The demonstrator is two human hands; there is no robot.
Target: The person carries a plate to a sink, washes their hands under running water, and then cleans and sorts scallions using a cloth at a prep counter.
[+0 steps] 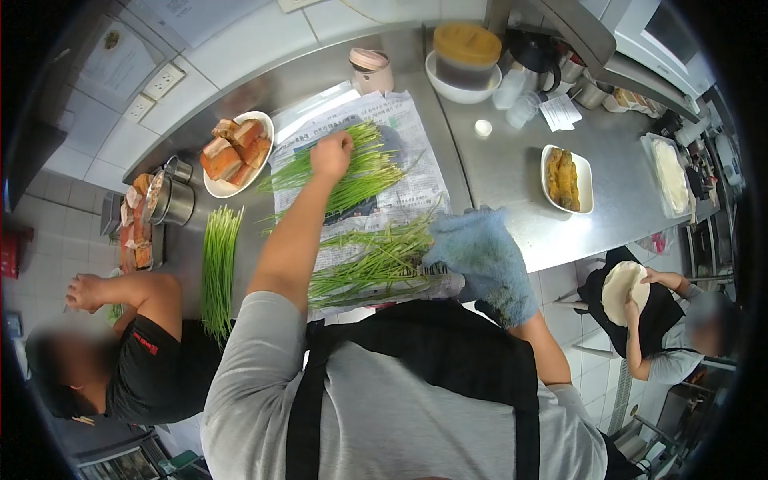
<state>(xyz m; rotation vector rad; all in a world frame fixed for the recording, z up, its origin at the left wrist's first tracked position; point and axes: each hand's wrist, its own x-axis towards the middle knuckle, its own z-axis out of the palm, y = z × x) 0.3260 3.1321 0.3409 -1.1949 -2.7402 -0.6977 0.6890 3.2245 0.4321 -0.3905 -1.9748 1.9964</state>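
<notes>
My left hand (331, 156) is closed over the upper pile of green stalks (364, 188), which lies on spread newspaper (420, 164); what its curled fingers hold is too small to make out. A blue cloth (472, 244) covers my right hand, whose fingers are hidden beneath it. The cloth touches the right end of a second, looser pile of green stalks (360, 264) at the newspaper's near edge. To the left, a neat bundle of green stalks (220, 268) lies on the steel counter.
A plate of meat chunks (238, 154) and metal pots (170, 196) stand left; a pink container (371, 72) and a yellow-lidded tub (466, 52) stand behind. On the right are a white dish (585, 178) and a tray (668, 172). Co-workers stand at the far left and far right.
</notes>
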